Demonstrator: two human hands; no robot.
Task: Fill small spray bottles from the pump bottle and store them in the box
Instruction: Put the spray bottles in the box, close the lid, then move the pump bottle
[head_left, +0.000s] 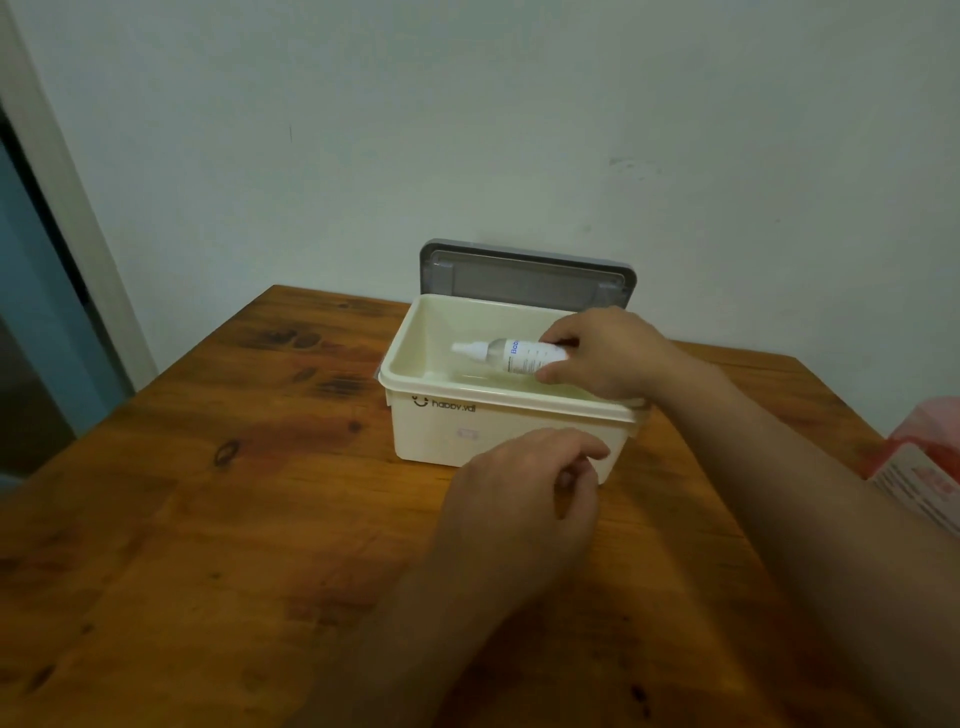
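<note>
On my far left the wooden table (208, 519) is bare grain. The cream box (441, 431) stands toward the back edge, its grey lid (524, 270) tipped up behind it near the wall. Inside the box's opening I hold the small bottle (519, 356) on its side, white cap pointing left, body level with the rim; I cannot tell whether it touches the floor of the box yet.

My left hand (519, 499) hovers just in front of the box's front wall, fingers loosely curled, gripping nothing that I can see. My right hand (602, 353) reaches over the right end of the box, with fingers and thumb clamped round the bottle's base. A pink pack (919, 462) sits at the table's right edge, well apart.

If I let go while the bottle hangs above the floor, I judge it may drop, roll and knock its cap; a loosely closed cap could leak. The box looks light, so my wrist catching the rim could shift it, since my left hand is not steadying it.
</note>
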